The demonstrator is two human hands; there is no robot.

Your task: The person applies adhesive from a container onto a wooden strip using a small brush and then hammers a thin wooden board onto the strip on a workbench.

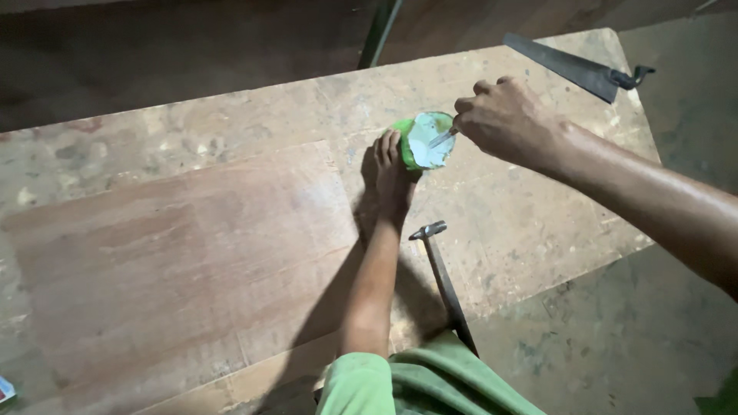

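Observation:
A small green container [400, 134] filled with white paste stands on the wooden workbench [538, 223]. My left hand [392, 175] reaches up from below and steadies the container's near side with its fingers. From the right, my right hand [503, 119] pinches a small metal blade [443, 139], whose tip rests in the white paste. My green sleeve [400, 380] shows at the bottom edge.
A hammer [444, 273] lies on the bench just right of my left forearm, head pointing away. A hand saw [573, 65] rests at the bench's far right corner. A reddish plywood sheet [177, 253] covers the left half. A green post [380, 31] stands behind the bench.

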